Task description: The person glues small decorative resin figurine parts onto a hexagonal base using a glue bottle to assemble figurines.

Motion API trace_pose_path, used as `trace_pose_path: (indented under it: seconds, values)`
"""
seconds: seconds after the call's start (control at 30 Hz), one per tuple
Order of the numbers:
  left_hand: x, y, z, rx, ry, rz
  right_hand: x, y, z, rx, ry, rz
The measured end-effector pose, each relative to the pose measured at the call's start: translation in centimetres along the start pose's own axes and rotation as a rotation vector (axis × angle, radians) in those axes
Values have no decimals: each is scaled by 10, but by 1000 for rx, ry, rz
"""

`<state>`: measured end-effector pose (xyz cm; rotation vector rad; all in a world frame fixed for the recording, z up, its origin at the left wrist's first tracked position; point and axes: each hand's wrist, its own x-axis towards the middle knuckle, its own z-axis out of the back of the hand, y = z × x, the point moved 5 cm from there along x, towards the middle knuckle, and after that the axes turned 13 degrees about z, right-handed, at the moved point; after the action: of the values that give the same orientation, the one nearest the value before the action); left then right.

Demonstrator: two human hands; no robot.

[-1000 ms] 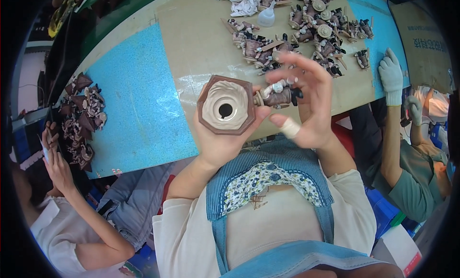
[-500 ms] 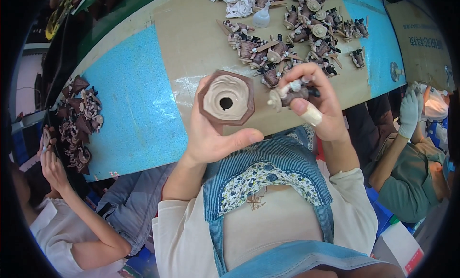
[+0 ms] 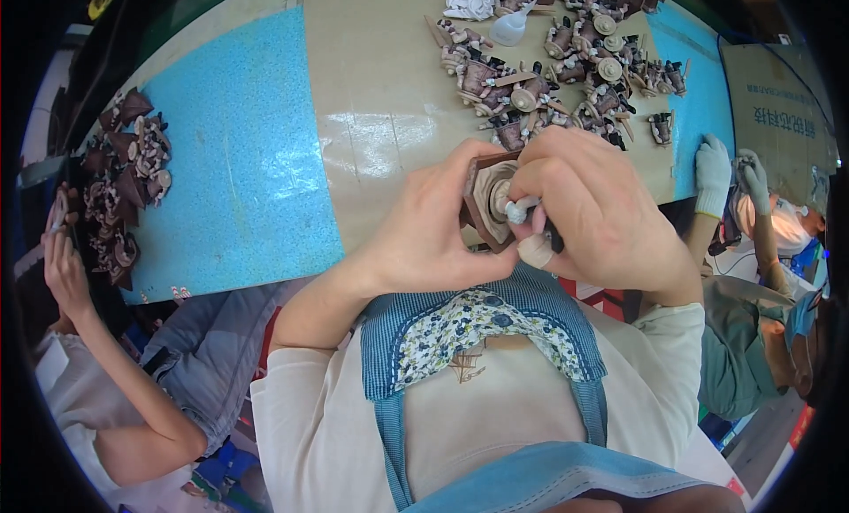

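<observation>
My left hand (image 3: 433, 225) is closed around a brown six-sided base (image 3: 480, 208) with a cream, hollowed inside, tilted toward the right. My right hand (image 3: 588, 199) grips a small painted figurine (image 3: 520, 210) in its fingertips. The figurine's round cream end sits at the hole in the middle of the base; my fingers hide much of its body. A pale strip is wrapped round my right thumb. Beyond my hands lies a heap of similar figurines (image 3: 566, 71) in brown and cream.
A white squeeze bottle (image 3: 508, 28) and a crumpled white cloth (image 3: 473, 0) lie at the far side. Brown parts (image 3: 128, 172) are piled on the blue mat (image 3: 239, 159) at left. Co-workers sit on both sides, the right one wearing white gloves (image 3: 713, 172); a cardboard box (image 3: 778, 115) stands there.
Both hands have come together. The base has moved right and tipped, and the figurine's round end has been brought into its hollow. The co-worker's gloved hands at right have separated.
</observation>
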<state>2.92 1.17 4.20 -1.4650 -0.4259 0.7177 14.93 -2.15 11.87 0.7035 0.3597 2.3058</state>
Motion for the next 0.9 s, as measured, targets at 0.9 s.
trace_pose_path:
  seconds: [0.9]
  values:
    - [-8,31,60,-449,154,263,-2,-46,4,224,-201,166]
